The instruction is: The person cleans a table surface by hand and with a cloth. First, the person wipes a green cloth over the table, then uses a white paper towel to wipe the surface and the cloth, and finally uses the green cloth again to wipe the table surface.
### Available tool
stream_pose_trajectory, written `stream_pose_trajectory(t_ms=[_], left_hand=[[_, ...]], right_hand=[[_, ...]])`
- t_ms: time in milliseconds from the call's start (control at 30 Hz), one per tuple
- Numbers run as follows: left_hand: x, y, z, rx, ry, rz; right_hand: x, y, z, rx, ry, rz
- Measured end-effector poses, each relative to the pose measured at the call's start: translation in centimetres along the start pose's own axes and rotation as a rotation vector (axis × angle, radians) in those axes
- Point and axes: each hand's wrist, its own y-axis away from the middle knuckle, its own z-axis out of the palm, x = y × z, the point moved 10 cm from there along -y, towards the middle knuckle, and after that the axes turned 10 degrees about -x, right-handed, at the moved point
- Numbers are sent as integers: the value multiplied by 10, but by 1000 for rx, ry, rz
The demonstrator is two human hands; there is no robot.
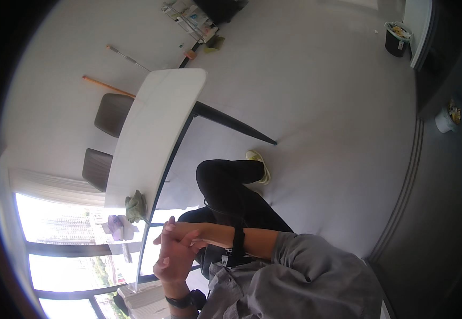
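Note:
My left hand (173,261) and my right hand (184,232) are clasped together in front of my body, close to the table's edge. Some fingers of the left lie across the right, and both hands are partly closed around each other. No object shows between them, though parts of the fingers are hidden where they overlap. A dark watch (187,301) is on my left wrist, and a black band (238,239) circles the right. Nearest to the hands on the table is a crumpled grey-green cloth (135,206), with a purple-and-white item (117,227) beside it.
The long white table (161,114) runs along my left, with dark legs. Two grey chairs (115,114) stand at its far side. Two poles lean by the wall. A shelf rack (191,20) is at the back. Bins (397,40) stand at the right, and windows are lower left.

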Motion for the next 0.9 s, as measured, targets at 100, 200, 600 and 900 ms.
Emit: stream_pose_trajectory(t_ms=[100, 200, 600, 900], left_hand=[[2, -4, 19, -25, 76, 71], [-2, -11, 24, -14, 73, 81], [-6, -13, 33, 113, 90, -4], [-35, -28, -11, 31, 364, 19]], right_hand=[[17, 26, 4, -3, 32, 39], [22, 54, -1, 5, 85, 102], [76, -20, -50, 637, -451, -144], [15, 61, -21, 142, 149, 99]])
